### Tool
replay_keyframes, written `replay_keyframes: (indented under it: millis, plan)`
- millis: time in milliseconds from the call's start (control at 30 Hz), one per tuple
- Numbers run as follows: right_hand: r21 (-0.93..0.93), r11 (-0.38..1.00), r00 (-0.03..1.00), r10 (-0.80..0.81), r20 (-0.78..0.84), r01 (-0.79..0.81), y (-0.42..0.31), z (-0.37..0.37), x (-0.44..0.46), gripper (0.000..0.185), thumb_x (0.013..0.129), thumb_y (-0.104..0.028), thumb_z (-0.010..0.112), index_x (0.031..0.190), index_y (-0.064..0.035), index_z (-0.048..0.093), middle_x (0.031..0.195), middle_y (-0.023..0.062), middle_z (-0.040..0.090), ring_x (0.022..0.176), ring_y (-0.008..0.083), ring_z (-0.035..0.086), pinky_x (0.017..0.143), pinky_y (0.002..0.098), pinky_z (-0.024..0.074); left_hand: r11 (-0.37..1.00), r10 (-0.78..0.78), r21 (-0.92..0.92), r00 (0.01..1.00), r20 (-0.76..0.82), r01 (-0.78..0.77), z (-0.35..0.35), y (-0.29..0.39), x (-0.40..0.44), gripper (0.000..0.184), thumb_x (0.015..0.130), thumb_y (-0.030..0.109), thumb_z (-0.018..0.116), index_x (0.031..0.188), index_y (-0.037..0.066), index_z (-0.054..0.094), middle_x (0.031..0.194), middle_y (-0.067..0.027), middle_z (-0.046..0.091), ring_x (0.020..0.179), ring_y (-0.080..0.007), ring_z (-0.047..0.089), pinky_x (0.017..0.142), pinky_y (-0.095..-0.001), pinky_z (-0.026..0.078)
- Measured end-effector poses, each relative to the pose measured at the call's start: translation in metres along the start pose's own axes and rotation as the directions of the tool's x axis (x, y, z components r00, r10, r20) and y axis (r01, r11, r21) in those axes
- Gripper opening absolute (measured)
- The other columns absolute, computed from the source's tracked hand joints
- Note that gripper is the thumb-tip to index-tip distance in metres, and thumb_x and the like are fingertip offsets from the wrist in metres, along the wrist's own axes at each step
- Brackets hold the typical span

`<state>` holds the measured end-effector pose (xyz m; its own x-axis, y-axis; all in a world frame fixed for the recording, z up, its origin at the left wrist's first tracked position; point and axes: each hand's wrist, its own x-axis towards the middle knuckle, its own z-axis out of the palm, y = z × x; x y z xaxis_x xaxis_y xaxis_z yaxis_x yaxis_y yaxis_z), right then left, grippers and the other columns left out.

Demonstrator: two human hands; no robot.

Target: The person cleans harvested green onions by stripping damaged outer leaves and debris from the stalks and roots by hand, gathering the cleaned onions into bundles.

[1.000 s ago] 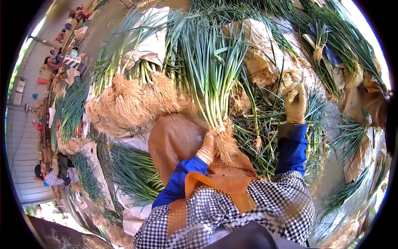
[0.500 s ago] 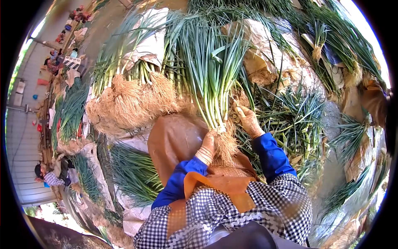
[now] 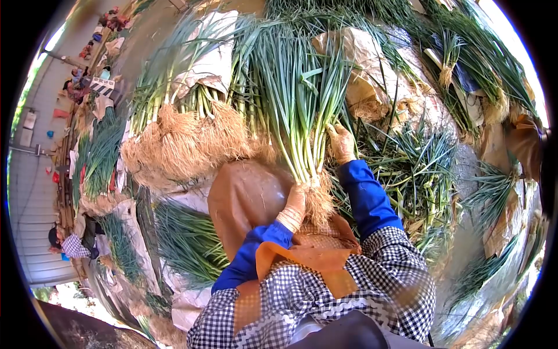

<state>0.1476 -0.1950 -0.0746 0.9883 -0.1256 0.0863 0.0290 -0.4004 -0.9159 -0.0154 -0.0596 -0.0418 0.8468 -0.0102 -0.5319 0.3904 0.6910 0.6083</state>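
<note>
Left hand clamped on the green onions, right hand up at the stalks!

Here we are, mid-frame: my left hand [image 3: 295, 202] has a firm grasp on the bunch of green onions [image 3: 299, 139], gripping low, right by the roots [image 3: 319, 205]. The leaves fan out toward the top of the frame, and those pale roots hang over my brown apron [image 3: 247, 192] at lower centre. And there's my right hand [image 3: 343, 144], higher up, fingers bent, touching the bunch's right edge; whether they have closed on a stalk, I can't tell from here.

Over to the upper left, a row of rooted bundles [image 3: 189, 136] lies with a pale sack [image 3: 210, 58] among the leaves. Right of centre, just past my right hand, a tangle of loose leaves [image 3: 415, 174] covers the ground. More cut greens [image 3: 189, 241] lie at lower left, and at the far left edge sits another person [image 3: 75, 246] in a checked top.
</note>
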Motion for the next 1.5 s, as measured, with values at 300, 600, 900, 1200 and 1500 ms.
replay_keyframes:
  millis: [300,600,900,1200,1500]
  plan:
    - [0.100,0.954,0.586,0.089,0.805,-0.281,-0.086,-0.140,-0.122,0.032,0.087,-0.031,0.056,0.072,-0.0023,0.053,0.061,-0.0001,0.040,0.059,0.0123,0.041,0.056,0.0293,0.0384,0.992,0.008,-0.127,1.000,0.004,-0.007,0.014,0.014,0.000,0.029,0.081,0.010,0.053,0.106,-0.003,0.056,0.092,-0.0078,0.062,0.080,-0.0168,0.059,0.074,-0.0284,0.048]
    - [-0.451,0.867,0.918,-0.020,0.397,0.214,-0.060,-0.067,-0.032,0.054,0.080,-0.056,0.051,0.098,-0.0050,0.058,0.083,0.0170,0.064,0.077,0.0332,0.061,0.070,0.0387,0.0481,0.982,0.138,0.125,0.989,0.046,-0.143,-0.004,-0.004,0.006,0.026,0.082,0.012,0.055,0.103,-0.004,0.058,0.090,-0.0067,0.062,0.079,-0.0157,0.059,0.073,-0.0269,0.048]
    - [-0.146,0.549,0.478,-0.529,0.701,0.823,-0.066,-0.059,-0.067,0.029,0.085,-0.030,0.052,0.064,-0.0103,0.051,0.053,0.0084,0.053,0.049,0.0206,0.056,0.043,0.0288,0.0418,0.998,-0.019,-0.061,0.998,-0.053,0.016,-0.016,-0.001,0.013,0.022,0.081,0.012,0.052,0.097,-0.001,0.059,0.085,-0.0083,0.063,0.074,-0.0188,0.060,0.068,-0.0297,0.049]
    - [-0.632,0.588,0.673,0.191,0.715,0.505,-0.028,-0.153,-0.056,0.031,0.085,-0.034,0.053,0.089,-0.0053,0.063,0.078,0.0103,0.064,0.066,0.0234,0.061,0.056,0.0335,0.0473,0.990,-0.034,-0.139,0.998,0.048,0.040,0.005,0.007,0.008,0.031,0.079,0.006,0.054,0.108,-0.004,0.055,0.095,-0.0094,0.062,0.081,-0.0196,0.060,0.076,-0.0300,0.049]
    - [0.364,0.846,0.808,0.125,0.576,-0.390,-0.035,-0.031,-0.043,0.023,0.086,-0.019,0.054,0.099,-0.0010,0.059,0.076,0.0036,0.060,0.068,0.0098,0.055,0.060,0.0238,0.0425,0.981,-0.108,-0.163,0.994,0.005,0.107,0.005,0.014,-0.004,0.023,0.081,0.009,0.055,0.102,-0.002,0.057,0.084,-0.0066,0.061,0.071,-0.0161,0.058,0.065,-0.0284,0.050]
